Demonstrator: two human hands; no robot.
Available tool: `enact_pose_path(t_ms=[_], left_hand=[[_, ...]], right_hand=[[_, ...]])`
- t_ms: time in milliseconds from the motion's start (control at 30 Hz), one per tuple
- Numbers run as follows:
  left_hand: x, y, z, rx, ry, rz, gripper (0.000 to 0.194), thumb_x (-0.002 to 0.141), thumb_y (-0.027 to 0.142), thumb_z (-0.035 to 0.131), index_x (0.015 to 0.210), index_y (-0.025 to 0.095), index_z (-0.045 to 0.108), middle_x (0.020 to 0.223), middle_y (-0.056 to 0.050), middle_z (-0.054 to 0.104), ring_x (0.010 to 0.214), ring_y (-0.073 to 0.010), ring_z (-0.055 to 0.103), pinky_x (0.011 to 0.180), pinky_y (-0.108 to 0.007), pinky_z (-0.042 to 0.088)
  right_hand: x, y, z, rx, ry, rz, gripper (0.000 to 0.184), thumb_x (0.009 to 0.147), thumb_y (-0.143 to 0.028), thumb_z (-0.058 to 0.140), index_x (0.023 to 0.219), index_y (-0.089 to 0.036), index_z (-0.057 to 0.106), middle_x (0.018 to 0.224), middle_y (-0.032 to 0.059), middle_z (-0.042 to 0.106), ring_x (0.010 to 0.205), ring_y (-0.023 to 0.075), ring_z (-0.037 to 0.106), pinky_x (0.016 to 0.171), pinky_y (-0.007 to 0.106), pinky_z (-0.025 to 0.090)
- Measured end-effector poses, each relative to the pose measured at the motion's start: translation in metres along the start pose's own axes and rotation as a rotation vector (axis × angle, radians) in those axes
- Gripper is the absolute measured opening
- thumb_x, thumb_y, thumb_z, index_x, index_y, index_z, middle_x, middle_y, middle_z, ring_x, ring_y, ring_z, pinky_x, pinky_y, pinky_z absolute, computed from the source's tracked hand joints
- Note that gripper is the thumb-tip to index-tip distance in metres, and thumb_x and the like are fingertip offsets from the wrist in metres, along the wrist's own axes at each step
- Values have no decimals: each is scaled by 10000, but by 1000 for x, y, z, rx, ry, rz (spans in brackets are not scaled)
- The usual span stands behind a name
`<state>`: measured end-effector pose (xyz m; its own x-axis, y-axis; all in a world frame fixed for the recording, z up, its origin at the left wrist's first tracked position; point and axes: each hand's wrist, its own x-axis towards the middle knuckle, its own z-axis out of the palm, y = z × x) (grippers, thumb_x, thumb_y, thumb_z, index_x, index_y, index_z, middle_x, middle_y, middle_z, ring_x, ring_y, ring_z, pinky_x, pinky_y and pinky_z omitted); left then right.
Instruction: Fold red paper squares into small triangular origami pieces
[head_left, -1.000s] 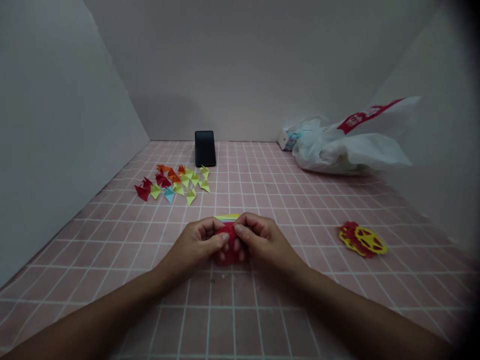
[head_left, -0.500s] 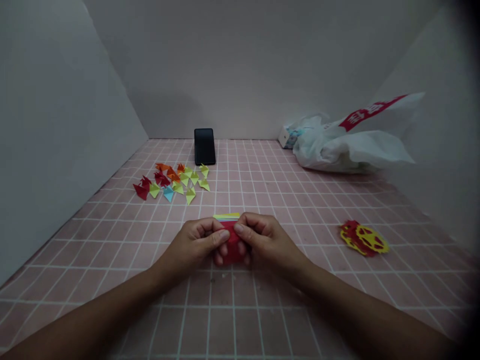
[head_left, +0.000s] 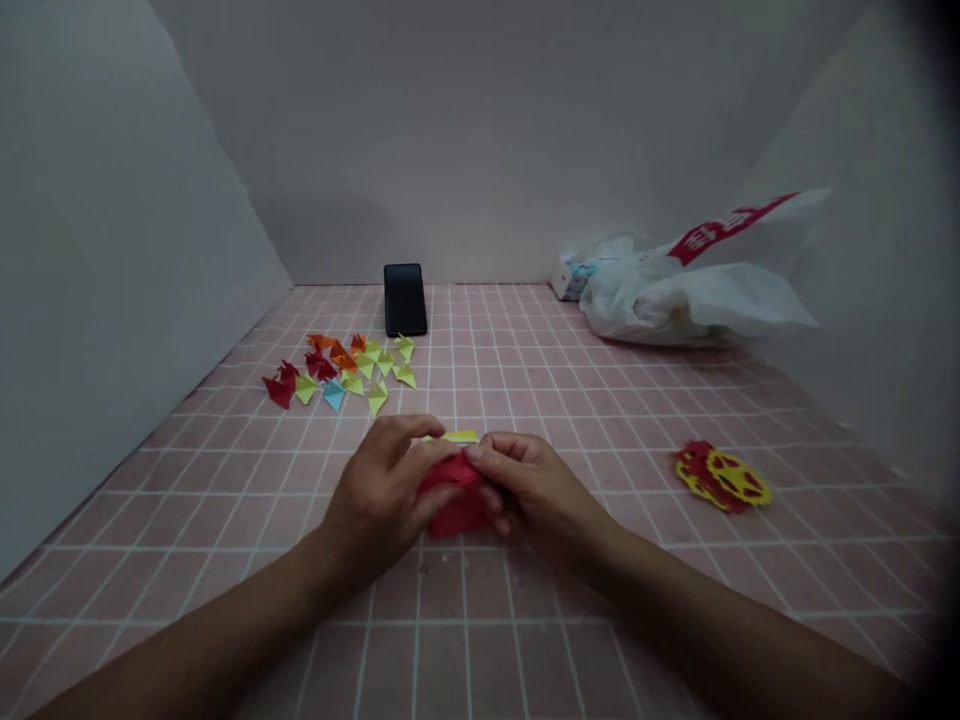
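A small piece of folded red paper [head_left: 459,469] is held between my two hands, just above a stack of square coloured paper [head_left: 457,518] with red on top. Yellow and pale edges show at the back of the stack. My right hand [head_left: 529,482] pinches the paper's right side between thumb and forefinger. On the left side, my left hand [head_left: 386,487] grips it with thumb and a finger, while another finger is raised off it. The exact folds are hidden by the fingers and blurred.
Several folded paper cranes [head_left: 349,362] in red, orange, yellow and blue stand at the back left. Behind them a black phone [head_left: 405,300] leans upright. Red and yellow cut-out shapes [head_left: 724,477] lie at right. A white plastic bag [head_left: 675,300] and a box [head_left: 568,279] rest at the back right.
My left hand has shifted its grip, its fingers spreading and one lifting off the paper. The right hand keeps its pinch. The view has shifted slightly.
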<state>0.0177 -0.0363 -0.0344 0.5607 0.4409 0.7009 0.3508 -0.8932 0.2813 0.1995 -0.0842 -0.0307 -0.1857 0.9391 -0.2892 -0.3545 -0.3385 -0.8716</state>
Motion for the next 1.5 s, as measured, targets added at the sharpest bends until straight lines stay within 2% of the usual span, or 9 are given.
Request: enact_pose_path(t_ms=[67,133,300,433,667,833,1033,1233,1500], left_hand=[[-1,2,0,-17,16,5,147,875,50,614,939,175,655,966,-76,672,908,-195,604,836,-338,500],[-2,5,0,-115,56,-113,167,856,23,602,861,181,655,860,-38,659,828,-170,601,771,-301,492],[-1,13,2,-656,6,-753,88,848,221,670,769,180,668,717,7,635,655,-129,581,601,-234,468],[0,17,2,-979,-122,-987,146,818,320,704,829,175,692,792,-7,676,709,-132,602,669,-243,495],[1,18,0,-952,-269,-981,198,841,335,667,747,161,675,823,-21,656,775,-151,599,718,-258,476],[0,18,2,-967,-180,-984,168,820,326,701,879,174,664,805,-13,695,743,-147,631,712,-263,509],[-1,19,3,-1003,-165,-998,171,843,332,679,841,167,633,775,-13,699,713,-143,647,697,-266,529],[-4,20,5,-908,-52,-951,154,820,279,704,922,186,635,811,-7,701,741,-137,654,700,-250,536],[-3,22,4,-848,-47,-897,126,823,257,693,919,189,651,810,-10,713,717,-139,670,657,-242,547]], right_hand=[[-2,1,2,-5,-44,-3,427,796,-547,702,672,-184,516,462,-70,502,343,51,416,355,177,293],[-3,2,3,-28,-62,-40,449,840,-602,629,711,-184,530,491,-57,523,364,62,436,377,186,327],[-2,5,2,-134,-43,-189,316,821,-451,731,826,-187,558,645,-51,566,515,66,497,494,184,400],[0,10,2,-119,-44,-170,251,794,-357,762,855,-175,600,786,-14,597,681,96,565,629,221,463],[-1,6,2,-129,-21,-151,233,811,-337,716,782,-171,555,697,-38,526,580,69,462,527,195,366],[-2,4,0,-259,-55,-193,202,856,-353,655,819,-170,578,708,-27,527,585,81,456,512,207,351],[0,8,0,-221,-50,-198,242,910,-379,592,783,-179,545,656,-39,544,534,74,478,515,211,377],[1,9,0,-220,-47,-201,270,902,-377,601,737,-178,525,618,-44,547,493,60,476,485,201,361],[0,6,1,-164,-30,-191,203,832,-343,674,790,-182,558,622,-50,562,494,65,503,478,198,399]])
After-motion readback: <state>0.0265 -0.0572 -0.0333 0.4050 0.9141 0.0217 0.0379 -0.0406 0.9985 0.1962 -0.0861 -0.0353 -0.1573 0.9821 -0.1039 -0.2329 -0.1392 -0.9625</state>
